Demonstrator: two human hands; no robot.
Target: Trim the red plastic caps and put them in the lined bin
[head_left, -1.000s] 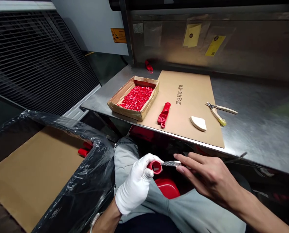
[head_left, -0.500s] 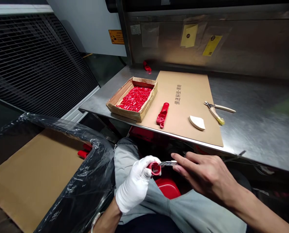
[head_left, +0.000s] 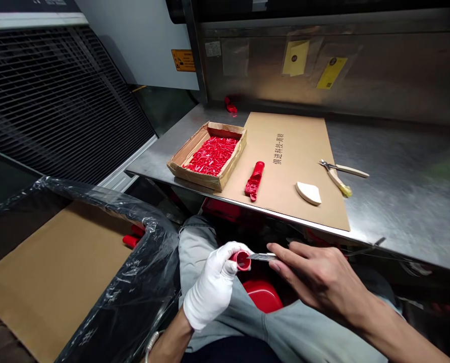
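Note:
My left hand (head_left: 212, 287), in a white glove, is closed around a red plastic part (head_left: 242, 260) whose round open end faces me. Bare fingers of my right hand (head_left: 319, 272) pinch a utility knife (head_left: 263, 256), its blade pointing left with the tip at the rim of that opening. Both hands are above my lap, in front of the table edge. Another red plastic part (head_left: 254, 181) lies on the cardboard sheet (head_left: 296, 146) beyond them. To its right is a white curved piece (head_left: 308, 193).
A cardboard tray (head_left: 225, 179) of small red scraps stands on the metal table (head_left: 395, 201). Nippers (head_left: 336, 176) lie at the right, and a red piece (head_left: 230, 106) at the back. Left of my leg, a plastic-lined box (head_left: 149, 232) holds red parts (head_left: 133, 237).
The whole view has shifted slightly. My hands keep the same grip on the red part and the knife, with the blade still at the rim.

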